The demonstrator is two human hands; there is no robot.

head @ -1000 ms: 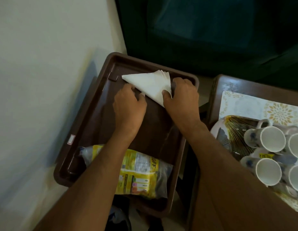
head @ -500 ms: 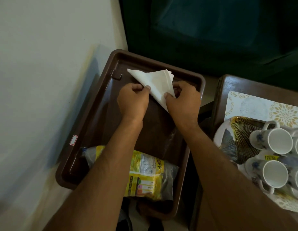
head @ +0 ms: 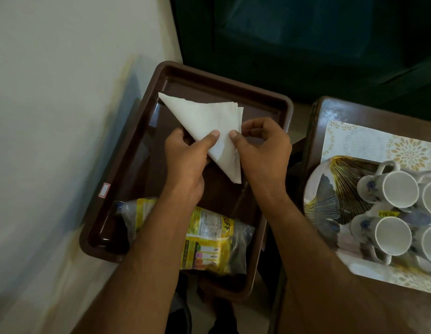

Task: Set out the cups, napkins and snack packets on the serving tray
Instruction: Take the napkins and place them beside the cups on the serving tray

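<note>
A brown serving tray [head: 147,131] lies in front of me. White napkins [head: 205,116], folded into a triangle, are held over its far half. My left hand [head: 188,155] pinches the stack's left edge, thumb on top. My right hand [head: 262,148] pinches its right edge. A yellow snack packet [head: 209,237] lies across the tray's near end, partly under my left forearm. Several white cups [head: 400,189] lie on their sides on a gold-patterned plate [head: 335,189] on the table to the right.
A pale wall [head: 65,92] runs close along the tray's left side. A dark wooden side table [head: 315,131] with a patterned mat [head: 354,141] stands to the right. A dark green seat [head: 306,44] fills the back.
The napkin stack has come up off the tray's far end toward me. Both hands went from pressing on it to pinching its edges with thumbs on top.
</note>
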